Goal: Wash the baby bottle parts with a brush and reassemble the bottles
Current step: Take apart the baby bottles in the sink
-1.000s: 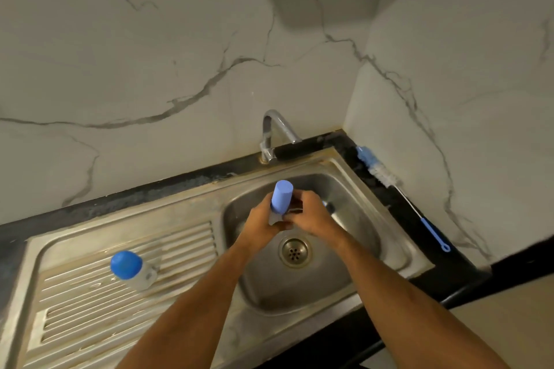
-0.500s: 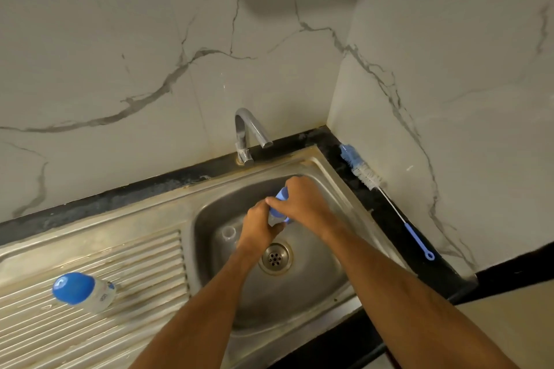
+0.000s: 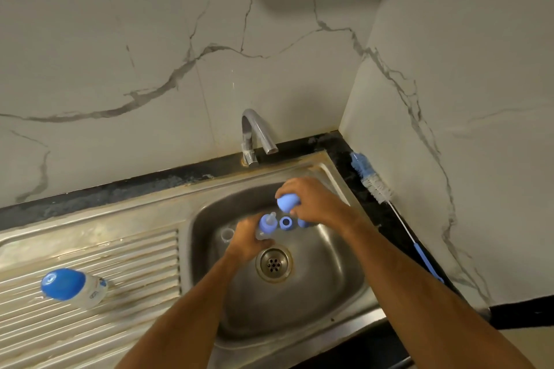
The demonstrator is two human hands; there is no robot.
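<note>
Over the steel sink basin point(image 3: 317, 293), my left hand point(image 3: 247, 238) grips a small baby bottle point(image 3: 266, 223) with a blue collar and clear teat pointing up. My right hand point(image 3: 314, 202) holds its blue cap point(image 3: 287, 202) lifted just above and to the right of the bottle. A blue ring point(image 3: 285, 223) and another blue part point(image 3: 302, 223) lie in the basin under my right hand. A clear round part point(image 3: 227, 234) lies in the basin left of my left hand. A second capped bottle point(image 3: 73, 286) lies on its side on the drainboard.
A blue-handled bottle brush point(image 3: 377, 189) lies on the black counter strip along the right wall. The tap point(image 3: 254, 135) arches over the basin's back edge; no water runs. The drain point(image 3: 273, 262) sits mid-basin. The ribbed drainboard point(image 3: 120, 263) spreads to the left.
My right hand has pulled the blue cap off the bottle and lifted it away, baring the teat. The blue ring and other part in the basin have come into sight.
</note>
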